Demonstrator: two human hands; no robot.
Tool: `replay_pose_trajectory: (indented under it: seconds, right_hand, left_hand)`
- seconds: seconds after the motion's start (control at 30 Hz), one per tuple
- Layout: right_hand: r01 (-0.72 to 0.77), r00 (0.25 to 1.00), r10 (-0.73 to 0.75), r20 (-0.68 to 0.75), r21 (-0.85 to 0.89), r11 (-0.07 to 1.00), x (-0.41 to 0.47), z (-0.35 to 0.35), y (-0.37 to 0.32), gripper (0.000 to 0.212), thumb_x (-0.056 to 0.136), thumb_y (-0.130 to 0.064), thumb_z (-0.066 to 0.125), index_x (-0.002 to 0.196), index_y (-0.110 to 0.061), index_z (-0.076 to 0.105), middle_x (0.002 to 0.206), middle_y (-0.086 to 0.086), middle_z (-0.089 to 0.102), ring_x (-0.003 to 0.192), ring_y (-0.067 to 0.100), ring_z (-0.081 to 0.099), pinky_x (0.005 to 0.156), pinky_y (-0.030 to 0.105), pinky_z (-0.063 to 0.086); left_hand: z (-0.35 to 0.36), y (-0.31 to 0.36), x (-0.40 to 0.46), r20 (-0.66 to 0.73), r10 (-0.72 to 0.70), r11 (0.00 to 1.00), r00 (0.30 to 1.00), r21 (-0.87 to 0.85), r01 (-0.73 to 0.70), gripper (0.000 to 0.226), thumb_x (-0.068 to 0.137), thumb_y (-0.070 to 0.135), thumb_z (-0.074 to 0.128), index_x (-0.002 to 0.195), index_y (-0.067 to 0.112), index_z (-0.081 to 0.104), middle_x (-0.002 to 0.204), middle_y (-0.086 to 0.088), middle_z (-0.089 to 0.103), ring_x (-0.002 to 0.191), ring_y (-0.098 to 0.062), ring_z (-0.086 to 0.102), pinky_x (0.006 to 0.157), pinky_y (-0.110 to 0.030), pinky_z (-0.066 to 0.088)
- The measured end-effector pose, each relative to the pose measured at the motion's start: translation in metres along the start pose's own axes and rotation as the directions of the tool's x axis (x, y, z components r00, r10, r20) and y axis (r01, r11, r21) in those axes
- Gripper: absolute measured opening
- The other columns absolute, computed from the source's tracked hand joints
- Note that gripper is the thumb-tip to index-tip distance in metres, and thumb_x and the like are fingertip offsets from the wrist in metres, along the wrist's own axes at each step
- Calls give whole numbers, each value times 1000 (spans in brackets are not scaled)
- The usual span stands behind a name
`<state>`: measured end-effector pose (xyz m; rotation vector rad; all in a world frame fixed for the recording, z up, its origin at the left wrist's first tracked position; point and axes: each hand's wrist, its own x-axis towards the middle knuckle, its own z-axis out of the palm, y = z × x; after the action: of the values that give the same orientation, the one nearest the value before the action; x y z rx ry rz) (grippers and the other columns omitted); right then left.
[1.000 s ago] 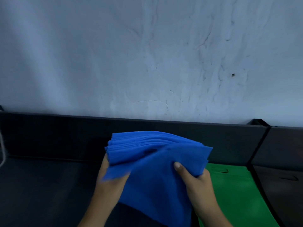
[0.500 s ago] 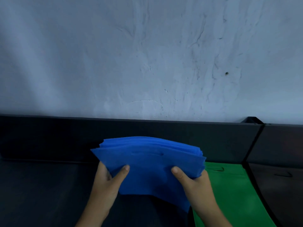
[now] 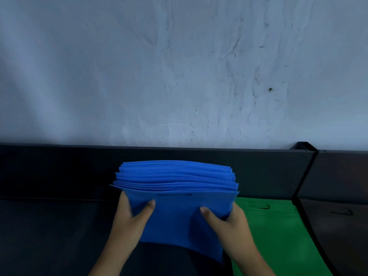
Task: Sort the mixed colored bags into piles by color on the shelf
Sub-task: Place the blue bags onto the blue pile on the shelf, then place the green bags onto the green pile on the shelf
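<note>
Both hands are gripping the stack of blue bags (image 3: 175, 188), held up off the shelf (image 3: 49, 226): left hand (image 3: 132, 218) pinching the left edge, thumb over the front sheet; right hand (image 3: 229, 220) doing the same on the right.

Judgement: squaring the stack before setting it down. Worth keeping thumbs pressing the front bag flat, since its lower edge is sagging loose, and lowering the whole bundle level.

Green bags (image 3: 278, 236) are lying flat just right of the blue. Beyond the divider, a dark bag (image 3: 338, 226) is lying alone; colour hard to tell.
</note>
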<state>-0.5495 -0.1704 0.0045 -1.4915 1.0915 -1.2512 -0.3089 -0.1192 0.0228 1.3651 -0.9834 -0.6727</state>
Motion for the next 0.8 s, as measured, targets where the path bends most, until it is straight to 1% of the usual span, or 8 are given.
replay_pose_trajectory:
  seconds: [0.2, 0.3, 0.37, 0.5, 0.6, 0.63, 0.7, 0.8]
  right_hand:
    - [-57, 995, 61, -76, 49, 997, 7, 0, -16, 19, 92, -3, 73, 103, -19, 74, 97, -14, 81, 86, -1, 74, 73, 13, 55]
    - [-266, 963, 264, -58, -27, 964, 18, 3, -11, 11, 93, -18, 65, 103, -17, 68, 95, -4, 79, 83, 11, 75, 69, 26, 58]
    - [-387, 922, 388, 0, -79, 919, 18, 10, 1, 20, 90, -25, 62, 105, -14, 67, 95, 0, 78, 75, 16, 73, 65, 33, 57]
    - [-446, 891, 452, 42, -108, 888, 10, 20, 25, 21, 90, -20, 61, 108, -15, 68, 101, 0, 80, 84, 20, 77, 76, 40, 64]
    - [-434, 895, 444, 43, -143, 889, 5, 22, 30, 29, 94, -12, 59, 122, -17, 56, 103, 0, 75, 76, 6, 70, 68, 24, 57]
    - [-441, 891, 453, 39, -167, 882, 2, 22, 32, 43, 96, -9, 58, 137, -16, 49, 104, 1, 72, 73, 3, 66, 61, 17, 50]
    - [-439, 893, 451, 7, -210, 873, -4, 19, 37, 60, 97, -6, 58, 155, -8, 42, 124, 10, 70, 87, 7, 65, 63, 14, 47]
    - [-423, 906, 411, -99, -225, 878, -15, -1, 39, 48, 97, -10, 64, 144, -13, 56, 133, 3, 67, 104, 11, 66, 78, 18, 49]
  left_hand:
    - [4, 13, 3, -136, -47, 989, 990, 134, 65, 28, 86, 10, 77, 104, 24, 61, 95, 5, 74, 88, -13, 72, 76, -35, 54]
    - [-3, 14, 7, -73, -264, 933, 962, 235, 273, 16, 85, 17, 70, 100, 21, 64, 89, -5, 73, 79, -24, 71, 66, -37, 53]
    - [-10, 1, 7, -2, -413, 870, 911, 294, 396, 18, 83, 20, 67, 99, 12, 67, 90, -11, 74, 77, -28, 72, 65, -37, 52]
    - [-21, -32, 6, 4, -531, 808, 847, 301, 506, 19, 87, 9, 62, 97, -6, 66, 82, -14, 69, 75, -30, 66, 67, -36, 45]
    - [-26, -46, 10, -29, -561, 788, 827, 289, 545, 11, 90, 4, 61, 97, 1, 68, 94, -19, 74, 87, -39, 71, 70, -37, 50]
    - [-27, -51, 12, -27, -565, 781, 825, 305, 545, 12, 89, 4, 60, 99, 3, 68, 95, -20, 74, 88, -39, 71, 70, -37, 50]
    - [-29, -61, 17, -17, -561, 760, 828, 386, 523, 19, 87, 6, 61, 105, 6, 66, 95, -16, 72, 84, -35, 70, 69, -37, 52]
    - [-27, -80, 22, -54, -515, 625, 856, 659, 418, 55, 80, 32, 68, 129, 13, 51, 109, -15, 63, 92, -34, 65, 74, -39, 56]
